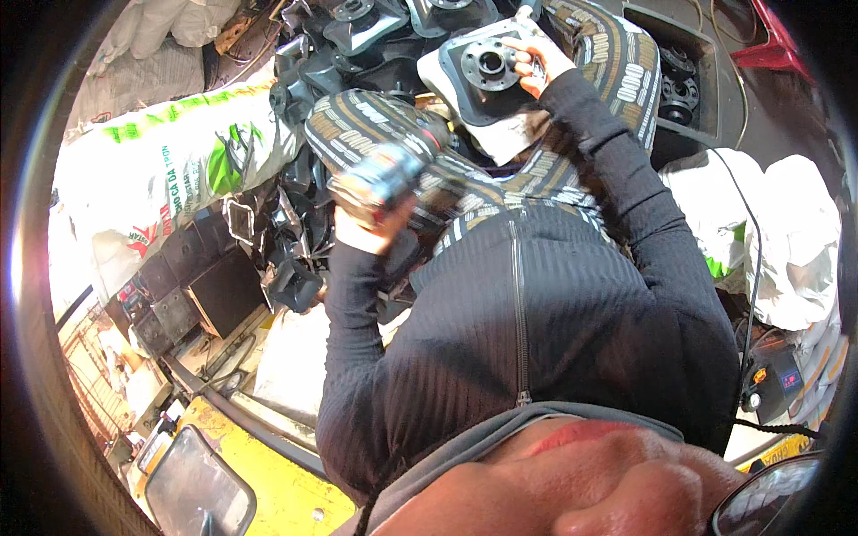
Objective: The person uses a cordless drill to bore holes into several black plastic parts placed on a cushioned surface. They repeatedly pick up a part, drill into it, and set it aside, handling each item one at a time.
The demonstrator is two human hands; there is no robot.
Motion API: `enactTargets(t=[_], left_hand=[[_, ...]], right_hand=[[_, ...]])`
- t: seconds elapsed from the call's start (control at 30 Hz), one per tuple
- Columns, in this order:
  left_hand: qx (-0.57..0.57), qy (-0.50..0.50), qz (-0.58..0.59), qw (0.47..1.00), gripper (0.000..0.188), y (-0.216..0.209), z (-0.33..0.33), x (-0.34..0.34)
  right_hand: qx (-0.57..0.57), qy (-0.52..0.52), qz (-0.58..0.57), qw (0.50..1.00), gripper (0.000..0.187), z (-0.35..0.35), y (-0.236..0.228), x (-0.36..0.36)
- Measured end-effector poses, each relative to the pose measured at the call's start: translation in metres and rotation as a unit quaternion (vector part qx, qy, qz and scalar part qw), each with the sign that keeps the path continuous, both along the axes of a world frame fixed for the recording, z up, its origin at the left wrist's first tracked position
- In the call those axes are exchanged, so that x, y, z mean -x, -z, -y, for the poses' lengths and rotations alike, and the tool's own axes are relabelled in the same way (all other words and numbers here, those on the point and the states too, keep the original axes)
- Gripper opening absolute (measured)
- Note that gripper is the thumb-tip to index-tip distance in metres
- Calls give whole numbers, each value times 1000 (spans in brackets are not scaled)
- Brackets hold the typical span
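Note:
My left hand is closed around the handle of a cordless drill, blurred by motion and held over my left thigh. Between my knees rests a black moulded part with a round, holed flange around a central opening. My right hand lies on the flange's right edge with its fingers bent; whether it pinches something small there is hidden. The drill is apart from this part, to its lower left. White material shows beneath the part in my lap.
Similar black parts are heaped ahead and to the left. A white sack with green print lies at left. Round flanges sit in a dark bin at right, near white bags and a hanging cable. A yellow panel stands lower left.

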State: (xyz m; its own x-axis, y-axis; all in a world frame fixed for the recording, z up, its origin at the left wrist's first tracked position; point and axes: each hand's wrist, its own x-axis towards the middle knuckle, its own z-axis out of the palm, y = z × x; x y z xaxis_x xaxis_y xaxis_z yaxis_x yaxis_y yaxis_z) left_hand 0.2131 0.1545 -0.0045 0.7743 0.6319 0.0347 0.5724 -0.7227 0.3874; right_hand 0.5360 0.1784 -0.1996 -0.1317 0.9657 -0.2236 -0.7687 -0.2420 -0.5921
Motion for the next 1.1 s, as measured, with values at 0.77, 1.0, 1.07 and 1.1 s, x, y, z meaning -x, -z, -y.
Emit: enactTargets(t=[0.77,1.0,1.07,1.1], left_hand=[[205,-85,94,970,32,-31,-26,-80],[251,-112,86,958,27,-31,-25,-77],[259,-140,45,955,34,-29,-22,-74],[263,-147,33,953,37,-29,-22,-72]], right_hand=[[102,-36,-258,960,38,36,-42,26],[148,26,-139,979,22,41,-40,32],[161,20,-124,979,23,40,-41,31],[169,20,-118,978,23,39,-41,30]])
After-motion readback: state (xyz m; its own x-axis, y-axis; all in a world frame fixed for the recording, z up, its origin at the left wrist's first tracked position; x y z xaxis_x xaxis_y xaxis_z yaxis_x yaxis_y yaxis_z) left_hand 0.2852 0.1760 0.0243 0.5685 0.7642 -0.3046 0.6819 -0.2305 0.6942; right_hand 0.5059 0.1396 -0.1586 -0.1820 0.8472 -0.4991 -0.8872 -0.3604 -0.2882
